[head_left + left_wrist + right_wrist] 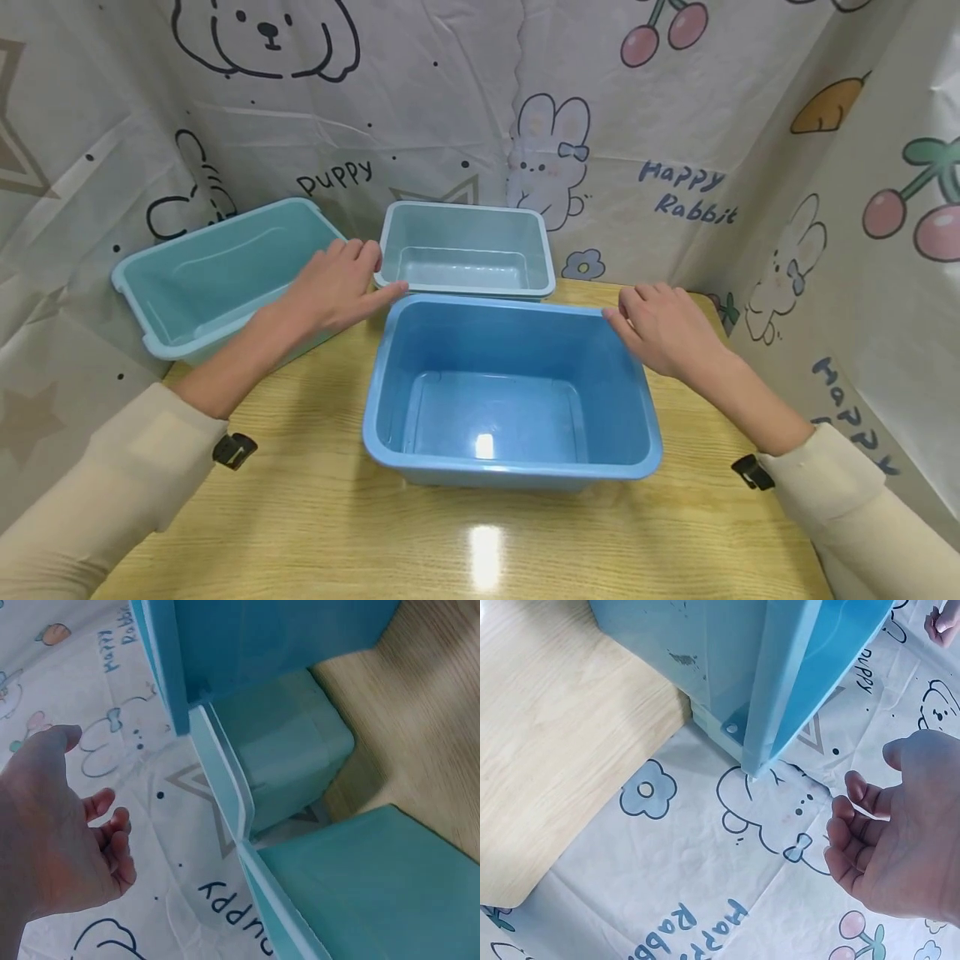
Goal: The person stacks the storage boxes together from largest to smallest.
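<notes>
left hand [336,282], right hand [666,330] loosely curled, holding nothing
blue rectangular plastic tub [517,469], open-topped, between them; yellow wooden tabletop [315,525] below, white printed sheet [450,92] beyond.

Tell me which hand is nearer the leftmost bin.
Left. The left hand is by the leftmost bin's right edge; the right hand is farther off, at the blue bin's far right corner.

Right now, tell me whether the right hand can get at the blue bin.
Probably yes: the right hand holds nothing and hovers by the far right corner of the blue bin. The right wrist view shows a gap there, with nothing visible in the way.
</notes>
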Action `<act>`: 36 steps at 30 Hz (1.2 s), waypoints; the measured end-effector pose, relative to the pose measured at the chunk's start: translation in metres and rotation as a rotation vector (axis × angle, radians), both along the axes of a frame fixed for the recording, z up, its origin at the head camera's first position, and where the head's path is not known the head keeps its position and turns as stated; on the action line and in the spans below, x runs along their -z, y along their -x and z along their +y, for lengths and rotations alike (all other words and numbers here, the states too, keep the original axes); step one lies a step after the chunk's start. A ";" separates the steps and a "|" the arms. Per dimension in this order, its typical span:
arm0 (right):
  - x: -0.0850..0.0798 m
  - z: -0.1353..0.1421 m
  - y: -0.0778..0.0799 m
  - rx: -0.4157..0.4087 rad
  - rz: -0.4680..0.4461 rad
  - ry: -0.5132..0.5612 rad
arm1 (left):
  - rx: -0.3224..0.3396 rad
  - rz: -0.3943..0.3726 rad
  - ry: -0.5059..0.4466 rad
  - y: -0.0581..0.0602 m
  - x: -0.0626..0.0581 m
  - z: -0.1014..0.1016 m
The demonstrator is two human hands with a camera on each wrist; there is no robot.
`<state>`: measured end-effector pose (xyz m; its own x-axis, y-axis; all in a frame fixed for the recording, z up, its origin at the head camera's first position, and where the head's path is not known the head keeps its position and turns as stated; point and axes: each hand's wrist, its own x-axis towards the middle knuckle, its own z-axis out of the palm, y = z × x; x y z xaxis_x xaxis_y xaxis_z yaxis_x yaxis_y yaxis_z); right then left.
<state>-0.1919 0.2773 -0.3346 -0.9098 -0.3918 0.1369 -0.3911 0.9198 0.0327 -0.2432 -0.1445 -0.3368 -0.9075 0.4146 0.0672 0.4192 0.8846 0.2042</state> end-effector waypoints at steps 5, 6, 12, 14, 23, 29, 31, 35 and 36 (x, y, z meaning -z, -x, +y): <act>-0.002 -0.005 0.008 0.014 -0.022 0.001 | 0.000 0.022 0.025 0.013 0.001 -0.002; -0.003 -0.006 0.010 0.016 -0.030 0.002 | -0.002 0.021 0.027 0.016 0.001 -0.002; -0.004 -0.008 0.022 0.013 -0.048 -0.015 | -0.018 0.004 0.041 0.028 0.005 -0.002; -0.004 -0.008 0.026 0.015 -0.046 -0.019 | -0.022 0.002 0.049 0.031 0.006 -0.002; -0.003 -0.008 0.048 -0.012 -0.092 0.026 | -0.045 -0.003 0.081 0.046 0.007 -0.007; 0.000 -0.009 0.059 -0.005 -0.152 0.061 | -0.049 -0.030 0.098 0.055 0.010 -0.009; 0.001 -0.010 0.064 -0.001 -0.162 0.062 | -0.048 -0.032 0.103 0.058 0.011 -0.009; 0.001 -0.010 0.075 0.017 -0.171 0.054 | -0.044 -0.026 0.104 0.063 0.013 -0.008; 0.001 -0.011 0.077 0.023 -0.174 0.050 | -0.045 -0.026 0.104 0.064 0.013 -0.008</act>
